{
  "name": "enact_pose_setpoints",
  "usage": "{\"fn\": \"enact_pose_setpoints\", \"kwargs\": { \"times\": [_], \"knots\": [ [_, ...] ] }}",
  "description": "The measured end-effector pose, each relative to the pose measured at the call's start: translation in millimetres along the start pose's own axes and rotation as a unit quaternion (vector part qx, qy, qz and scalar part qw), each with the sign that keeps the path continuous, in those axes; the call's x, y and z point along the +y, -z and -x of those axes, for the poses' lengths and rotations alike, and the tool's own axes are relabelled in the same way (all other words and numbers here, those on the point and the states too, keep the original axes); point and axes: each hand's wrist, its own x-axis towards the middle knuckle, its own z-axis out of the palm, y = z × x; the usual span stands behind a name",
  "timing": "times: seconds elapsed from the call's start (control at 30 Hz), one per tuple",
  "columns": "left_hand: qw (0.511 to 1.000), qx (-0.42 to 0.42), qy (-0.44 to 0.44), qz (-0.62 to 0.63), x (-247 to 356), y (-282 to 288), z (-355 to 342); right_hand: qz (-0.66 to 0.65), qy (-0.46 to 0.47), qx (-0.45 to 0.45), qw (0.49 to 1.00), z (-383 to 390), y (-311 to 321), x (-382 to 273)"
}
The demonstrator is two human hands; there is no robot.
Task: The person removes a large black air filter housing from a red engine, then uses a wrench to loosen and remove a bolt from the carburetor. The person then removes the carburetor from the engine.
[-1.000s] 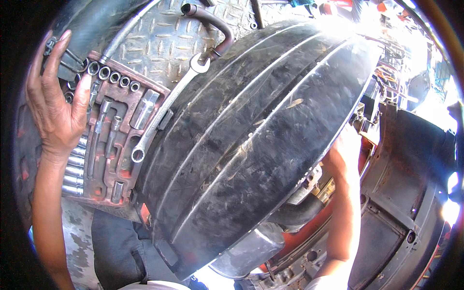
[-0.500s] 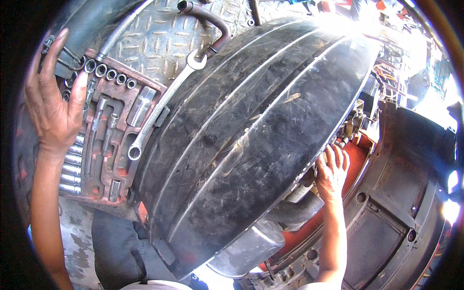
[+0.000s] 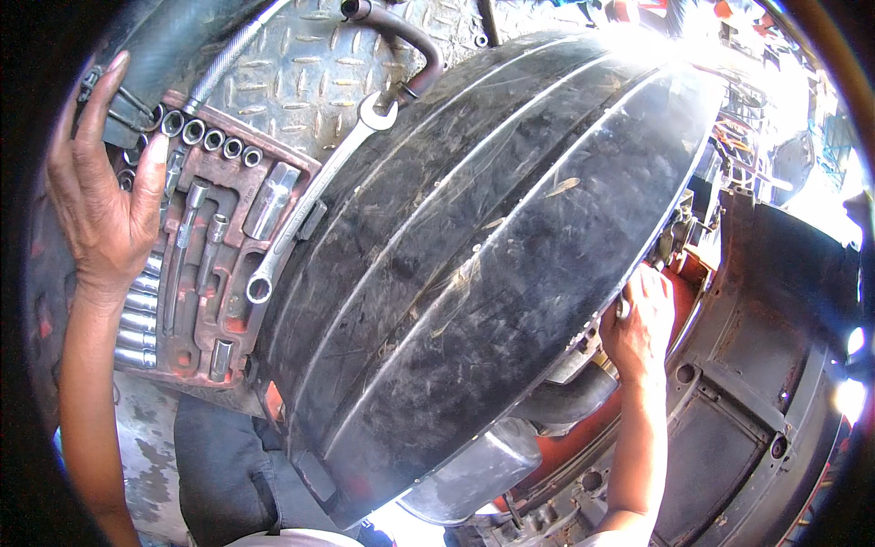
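Observation:
My left hand [image 3: 108, 201] is spread, thumb and fingers apart, at the far left beside a red socket-set tray [image 3: 239, 173] of sockets and driver bars. A combination wrench [image 3: 319, 182] lies slanting along the tray's right side, against a big black ribbed fender [image 3: 474, 246]. My right hand [image 3: 638, 314] reaches past the fender's right edge into the engine bay, its fingers curled in. A small rounded metal end [image 3: 623, 308] shows at that hand; the rest of what it grips is hidden.
A bent dark pipe [image 3: 410, 46] and a knurled metal handle [image 3: 228, 66] lie on the tread-plate floor [image 3: 301, 77]. Below my right hand is a dark curved duct [image 3: 574, 401] with a grey canister [image 3: 474, 465]. A dark panel [image 3: 729, 447] stands at right.
My right hand has turned and shifted slightly right, its fingers now curled in, with a small metal end showing at it. My left hand has stayed in place. The view has shifted slightly.

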Motion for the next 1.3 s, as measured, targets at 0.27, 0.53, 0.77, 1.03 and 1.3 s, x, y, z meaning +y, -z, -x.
{"fn": "enact_pose_setpoints", "kwargs": {
  "times": [0.27, 0.53, 0.77, 1.03, 1.3],
  "knots": [
    [1.000, -0.009, -0.007, -0.013, 1, 6, -4, 0.039, -0.003, -0.016, 0.999, -24, -11, -6],
    [1.000, -0.004, -0.013, -0.024, 1, 3, -5, 0.084, -0.015, -0.059, 0.995, -65, -2, -2],
    [1.000, -0.017, -0.004, -0.014, -1, 3, -1, 0.068, 0.034, -0.046, 0.996, -13, -7, 9],
    [1.000, -0.004, -0.018, -0.017, -2, 4, -3, 0.109, 0.056, -0.064, 0.990, 47, -32, 35],
    [0.999, -0.014, -0.010, -0.027, 2, 5, -5, -0.040, -0.014, -0.023, 0.999, 10, 6, 2]
  ]
}}
